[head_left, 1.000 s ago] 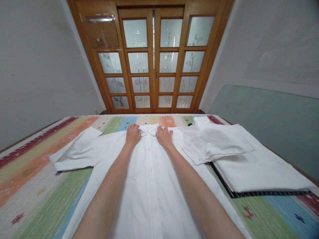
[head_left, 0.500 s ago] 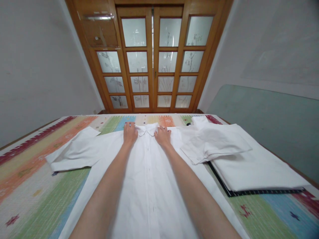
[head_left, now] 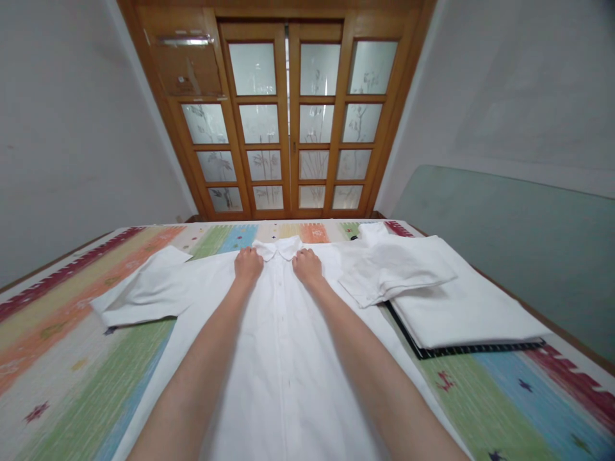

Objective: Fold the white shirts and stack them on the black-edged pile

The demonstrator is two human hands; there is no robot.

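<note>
A white short-sleeved shirt [head_left: 283, 346] lies face up and spread flat on the striped bed cover [head_left: 72, 358], collar [head_left: 278, 248] at the far end. My left hand [head_left: 248, 264] rests just left of the collar, fingers curled shut on the shirt cloth. My right hand [head_left: 307, 266] sits just right of the collar, curled the same way on the cloth. The button placket runs between my forearms. The shirt's left sleeve [head_left: 144, 291] lies out to the side; its right sleeve [head_left: 384, 275] lies partly over a folded pile.
A folded white cloth pile [head_left: 461, 307] rests on a dark flat board [head_left: 432, 351] at the right of the bed. Wooden glazed doors [head_left: 288, 121] stand beyond the bed's far edge. A pale green panel [head_left: 504, 224] runs along the right wall.
Both hands went from lying flat with spread fingers beside the collar to curled fists on the cloth. The view shifted slightly; the shirt stays spread.
</note>
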